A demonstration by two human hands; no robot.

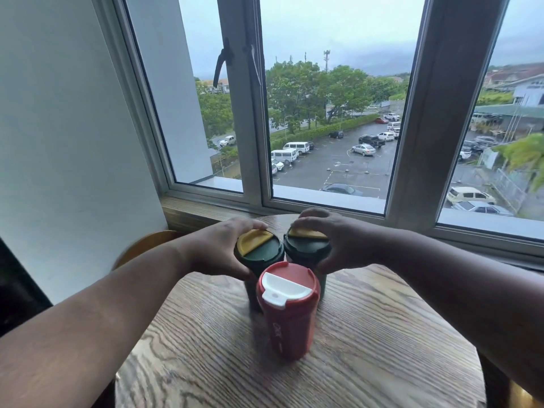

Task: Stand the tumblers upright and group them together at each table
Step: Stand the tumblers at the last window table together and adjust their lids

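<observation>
nearby, red tumbler (288, 307) on table (368, 348), window (323, 113) beyond

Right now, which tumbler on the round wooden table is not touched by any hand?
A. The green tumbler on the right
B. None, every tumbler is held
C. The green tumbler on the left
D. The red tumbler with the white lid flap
D: the red tumbler stands free in front, while the left hand and right hand each grip a green one.

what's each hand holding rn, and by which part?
Left hand grips the left green tumbler round its lid rim. Right hand grips the right green tumbler the same way. The red tumbler stands free.
</observation>
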